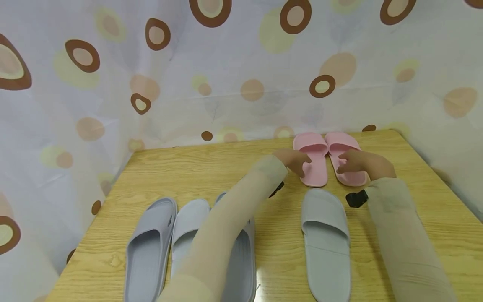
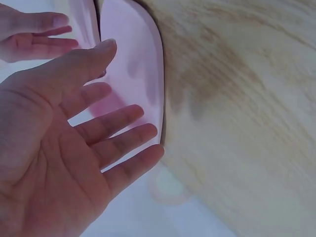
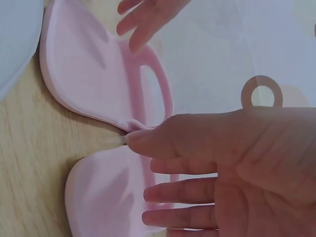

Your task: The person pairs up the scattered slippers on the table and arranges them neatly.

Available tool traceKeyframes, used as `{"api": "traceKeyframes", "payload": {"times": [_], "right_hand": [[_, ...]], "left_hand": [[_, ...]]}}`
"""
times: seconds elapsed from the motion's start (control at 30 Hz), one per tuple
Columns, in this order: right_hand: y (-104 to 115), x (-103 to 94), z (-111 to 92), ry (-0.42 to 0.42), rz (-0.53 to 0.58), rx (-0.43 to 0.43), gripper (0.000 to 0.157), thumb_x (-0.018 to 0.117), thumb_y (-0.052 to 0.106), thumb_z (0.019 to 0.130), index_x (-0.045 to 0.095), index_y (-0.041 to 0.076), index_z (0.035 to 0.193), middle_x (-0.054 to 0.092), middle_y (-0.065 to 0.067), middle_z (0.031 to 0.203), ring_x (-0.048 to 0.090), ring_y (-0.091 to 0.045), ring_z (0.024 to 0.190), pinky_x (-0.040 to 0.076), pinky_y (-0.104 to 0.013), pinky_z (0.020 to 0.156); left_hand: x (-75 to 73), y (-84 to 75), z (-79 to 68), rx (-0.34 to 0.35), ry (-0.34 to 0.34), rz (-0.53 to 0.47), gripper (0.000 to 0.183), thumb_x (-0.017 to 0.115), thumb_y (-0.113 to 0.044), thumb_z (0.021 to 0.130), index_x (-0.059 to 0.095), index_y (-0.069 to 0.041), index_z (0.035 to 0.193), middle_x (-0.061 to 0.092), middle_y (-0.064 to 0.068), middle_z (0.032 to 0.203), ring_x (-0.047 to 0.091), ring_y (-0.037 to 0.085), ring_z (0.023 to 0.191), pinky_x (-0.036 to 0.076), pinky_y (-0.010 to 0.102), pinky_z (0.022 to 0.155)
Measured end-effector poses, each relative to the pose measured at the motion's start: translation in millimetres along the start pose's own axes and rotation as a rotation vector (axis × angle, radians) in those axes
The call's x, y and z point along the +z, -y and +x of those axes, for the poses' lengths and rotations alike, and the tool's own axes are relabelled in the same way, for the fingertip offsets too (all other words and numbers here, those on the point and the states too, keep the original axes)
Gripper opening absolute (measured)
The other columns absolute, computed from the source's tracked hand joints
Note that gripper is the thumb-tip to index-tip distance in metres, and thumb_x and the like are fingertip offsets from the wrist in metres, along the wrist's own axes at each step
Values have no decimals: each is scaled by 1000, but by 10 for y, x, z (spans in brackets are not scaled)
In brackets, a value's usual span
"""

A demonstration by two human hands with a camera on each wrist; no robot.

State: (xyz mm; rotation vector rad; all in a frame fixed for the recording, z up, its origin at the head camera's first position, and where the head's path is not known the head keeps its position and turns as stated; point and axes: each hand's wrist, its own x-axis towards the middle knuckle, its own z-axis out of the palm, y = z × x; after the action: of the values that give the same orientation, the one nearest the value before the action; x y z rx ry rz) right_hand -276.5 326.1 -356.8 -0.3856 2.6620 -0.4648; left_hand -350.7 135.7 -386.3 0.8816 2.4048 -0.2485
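Two pink slippers stand side by side at the back of the wooden table, the left pink slipper (image 1: 317, 174) and the right pink slipper (image 1: 351, 179), their strapped ends against the patterned cloth. Over the left one hovers my left hand (image 1: 295, 161), its fingers extended and spread with nothing in them. My right hand (image 1: 365, 162) is over the right one, fingers likewise extended and holding nothing. In the right wrist view, the thumb of the right hand (image 3: 207, 173) overlaps the gap between the slippers; whether it touches them I cannot tell.
A single pale grey slipper (image 1: 327, 264) lies in front of the pink ones. At the left are a darker grey slipper (image 1: 144, 260), a pale slipper (image 1: 191, 216) and another grey slipper (image 1: 243, 260), partly covered by my left sleeve. Patterned cloth (image 1: 226, 63) hangs behind the table (image 1: 181, 172).
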Motion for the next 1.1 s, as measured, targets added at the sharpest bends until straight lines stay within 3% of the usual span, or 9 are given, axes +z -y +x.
{"api": "traceKeyframes", "payload": {"times": [0.07, 0.17, 0.2, 0.27, 0.37, 0.43, 0.5, 0.8, 1.1], "right_hand": [[11, -8, -14, -15, 3, 4, 57, 59, 17, 91, 42, -19, 131, 41, -39, 135, 40, -53, 122, 32, -62, 101], [46, -27, -40, -46, 3, -1, 54, 59, 16, 92, 44, -18, 131, 43, -38, 133, 41, -53, 122, 33, -63, 101], [62, -34, -52, -60, 6, -9, 53, 59, 15, 92, 44, -18, 131, 44, -38, 133, 41, -53, 122, 33, -62, 101], [103, -47, -77, -86, 6, -32, 51, 59, 13, 92, 45, -18, 130, 45, -38, 132, 41, -54, 121, 33, -62, 101], [165, -73, -120, -133, -24, -63, 51, 59, 11, 91, 45, -19, 130, 46, -38, 130, 43, -54, 119, 35, -61, 100], [199, -99, -149, -163, -57, -77, 51, 59, 11, 91, 45, -17, 131, 50, -39, 124, 48, -53, 114, 38, -60, 97], [232, -127, -180, -192, -89, -91, 51, 59, 11, 90, 46, -13, 133, 52, -39, 123, 51, -52, 111, 39, -59, 97], [402, -223, -303, -321, -104, -206, 33, 58, 6, 89, 61, -8, 119, 63, -30, 111, 60, -44, 99, 44, -55, 92], [584, -263, -439, -351, -94, -165, 43, 57, 13, 95, 52, -14, 128, 53, -35, 125, 51, -50, 114, 39, -59, 97]], "left_hand": [[51, 145, 230, 27, -7, 14, 68, 61, -41, 92, 31, -27, 152, 26, -9, 156, 21, 9, 143, 20, 28, 115], [15, 267, 140, 98, -23, 36, 66, 61, -39, 92, 33, -25, 151, 27, -9, 156, 21, 8, 143, 19, 24, 114], [-41, 229, -77, 100, -18, 26, 65, 60, -37, 94, 32, -23, 151, 26, -7, 156, 20, 9, 143, 18, 24, 114], [-218, 64, -755, 112, -6, -5, 61, 55, -30, 98, 30, -16, 152, 25, 0, 157, 23, 13, 143, 20, 23, 113], [-315, 58, -1120, 174, -9, -68, 59, 52, -24, 100, 29, -9, 151, 26, 7, 157, 31, 20, 141, 25, 25, 112], [-342, 110, -1183, 193, -20, -81, 59, 51, -25, 100, 28, -9, 152, 27, 8, 156, 36, 20, 138, 28, 26, 111], [-321, 242, -1042, 208, -40, -77, 62, 54, -30, 99, 27, -13, 153, 29, 5, 156, 37, 19, 137, 29, 28, 111], [-391, 475, -1432, 181, -110, -121, 62, 55, -32, 98, 29, -17, 152, 38, 7, 151, 35, 20, 138, 30, 34, 111], [-314, 643, -1776, 176, -148, -160, 63, 56, -32, 98, 28, -18, 153, 38, 7, 151, 36, 21, 138, 31, 35, 111]]}}
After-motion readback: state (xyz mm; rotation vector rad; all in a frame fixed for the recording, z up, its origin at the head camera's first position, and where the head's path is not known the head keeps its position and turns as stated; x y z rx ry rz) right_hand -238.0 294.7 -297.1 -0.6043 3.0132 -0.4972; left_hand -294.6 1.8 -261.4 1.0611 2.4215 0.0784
